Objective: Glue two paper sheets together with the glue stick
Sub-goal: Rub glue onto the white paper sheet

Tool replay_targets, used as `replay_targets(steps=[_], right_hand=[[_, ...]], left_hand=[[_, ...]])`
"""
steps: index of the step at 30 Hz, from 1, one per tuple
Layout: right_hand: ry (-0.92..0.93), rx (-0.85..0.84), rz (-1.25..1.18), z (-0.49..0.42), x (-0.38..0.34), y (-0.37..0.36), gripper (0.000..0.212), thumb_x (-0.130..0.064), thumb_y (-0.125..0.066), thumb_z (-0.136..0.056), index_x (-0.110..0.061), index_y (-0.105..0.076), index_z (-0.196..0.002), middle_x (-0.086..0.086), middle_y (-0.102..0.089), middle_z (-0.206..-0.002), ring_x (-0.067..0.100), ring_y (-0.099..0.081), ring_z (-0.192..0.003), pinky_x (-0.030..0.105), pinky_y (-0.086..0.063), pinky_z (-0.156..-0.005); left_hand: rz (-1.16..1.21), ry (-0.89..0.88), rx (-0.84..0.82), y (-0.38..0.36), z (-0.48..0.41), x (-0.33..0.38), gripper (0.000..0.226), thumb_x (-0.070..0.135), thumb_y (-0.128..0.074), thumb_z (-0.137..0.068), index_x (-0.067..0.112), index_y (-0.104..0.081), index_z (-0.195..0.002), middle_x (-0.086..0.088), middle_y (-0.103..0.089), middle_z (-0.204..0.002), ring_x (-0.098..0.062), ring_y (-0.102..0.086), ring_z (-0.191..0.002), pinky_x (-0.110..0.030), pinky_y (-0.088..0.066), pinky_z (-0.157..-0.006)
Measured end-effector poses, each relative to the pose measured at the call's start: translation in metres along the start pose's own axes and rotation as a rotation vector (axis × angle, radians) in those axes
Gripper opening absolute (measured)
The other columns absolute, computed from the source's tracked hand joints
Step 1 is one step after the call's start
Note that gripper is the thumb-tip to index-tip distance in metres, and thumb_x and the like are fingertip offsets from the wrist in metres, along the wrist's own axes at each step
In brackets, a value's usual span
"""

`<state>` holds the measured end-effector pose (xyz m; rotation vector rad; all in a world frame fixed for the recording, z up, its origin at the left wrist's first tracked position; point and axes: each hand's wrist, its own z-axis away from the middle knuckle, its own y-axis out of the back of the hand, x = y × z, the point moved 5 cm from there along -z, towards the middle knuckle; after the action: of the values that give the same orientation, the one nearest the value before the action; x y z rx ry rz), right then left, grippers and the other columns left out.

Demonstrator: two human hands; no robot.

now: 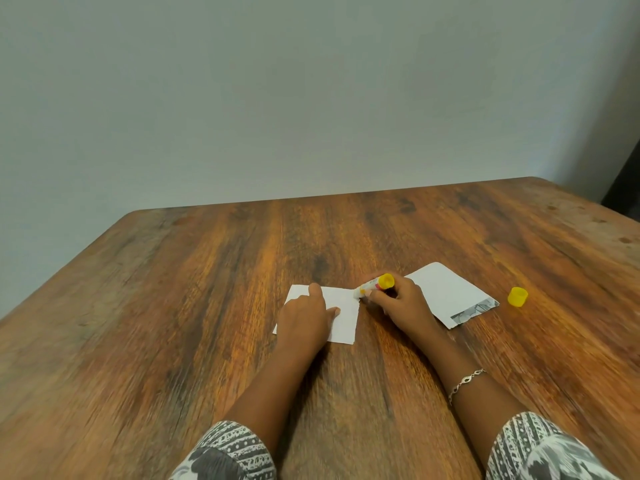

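Observation:
A small white paper sheet (344, 313) lies flat on the wooden table. My left hand (304, 315) presses down on its left part with fingers spread. My right hand (398, 301) grips a glue stick (375, 285) with a yellow base, tilted so its tip touches the sheet's upper right corner. A second white sheet (446, 292) with a printed strip along its near edge lies to the right, partly under my right hand. The glue stick's yellow cap (517, 296) sits on the table further right.
The wooden table (207, 306) ends at a pale wall at the back. Its left edge runs diagonally. A dark object (623, 181) stands beyond the far right corner.

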<state>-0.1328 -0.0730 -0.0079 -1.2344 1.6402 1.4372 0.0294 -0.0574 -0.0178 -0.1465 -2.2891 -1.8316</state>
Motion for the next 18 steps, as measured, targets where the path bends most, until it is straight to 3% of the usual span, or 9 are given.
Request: replay_targets(steps=[4,6,9,14,18], right_hand=[[-0.002,-0.029,-0.011,0.004,-0.001,-0.001,0.018,-0.016,-0.059,-0.084,-0.033,-0.061,-0.077,-0.008,-0.065,-0.075,0.007,-0.057,-0.067,0.018,-0.04,-0.059],[-0.026,-0.056,-0.019,0.005,0.001,-0.002,0.008,-0.017,-0.059,-0.085,-0.022,-0.065,-0.086,0.002,-0.067,-0.081,0.011,-0.057,-0.07,0.021,-0.041,-0.06],[-0.033,-0.095,-0.027,0.008,0.002,-0.003,0.013,-0.018,-0.059,-0.085,-0.015,-0.066,-0.095,0.006,-0.068,-0.086,0.011,-0.056,-0.069,0.021,-0.041,-0.059],[-0.015,-0.124,-0.042,0.015,0.0,-0.002,0.008,-0.019,-0.061,-0.084,-0.026,-0.064,-0.087,-0.006,-0.063,-0.076,0.007,-0.055,-0.066,0.019,-0.039,-0.058],[0.009,-0.152,-0.04,0.02,-0.006,-0.002,0.019,-0.019,-0.062,-0.082,-0.037,-0.066,-0.077,-0.009,-0.066,-0.076,0.003,-0.057,-0.064,0.018,-0.041,-0.058]], left_hand=[[-0.003,-0.01,0.002,0.0,0.0,-0.001,0.047,0.045,-0.047,-0.09,0.015,-0.037,-0.125,-0.006,-0.064,-0.115,-0.019,-0.063,-0.094,-0.027,-0.046,-0.073],[-0.003,-0.015,0.008,-0.001,0.0,-0.001,0.046,0.043,-0.047,-0.091,0.015,-0.037,-0.126,-0.006,-0.064,-0.116,-0.019,-0.063,-0.095,-0.027,-0.046,-0.073],[0.009,-0.009,0.011,-0.001,-0.001,-0.002,0.045,0.041,-0.048,-0.091,0.015,-0.038,-0.126,-0.005,-0.064,-0.117,-0.018,-0.063,-0.095,-0.026,-0.045,-0.073],[-0.004,-0.01,0.015,-0.002,-0.001,-0.003,0.045,0.043,-0.047,-0.091,0.015,-0.037,-0.125,-0.006,-0.064,-0.115,-0.019,-0.063,-0.094,-0.027,-0.045,-0.071],[-0.003,0.004,-0.003,-0.003,-0.002,-0.003,0.046,0.043,-0.047,-0.091,0.015,-0.037,-0.126,-0.005,-0.064,-0.117,-0.019,-0.063,-0.095,-0.028,-0.048,-0.076]])
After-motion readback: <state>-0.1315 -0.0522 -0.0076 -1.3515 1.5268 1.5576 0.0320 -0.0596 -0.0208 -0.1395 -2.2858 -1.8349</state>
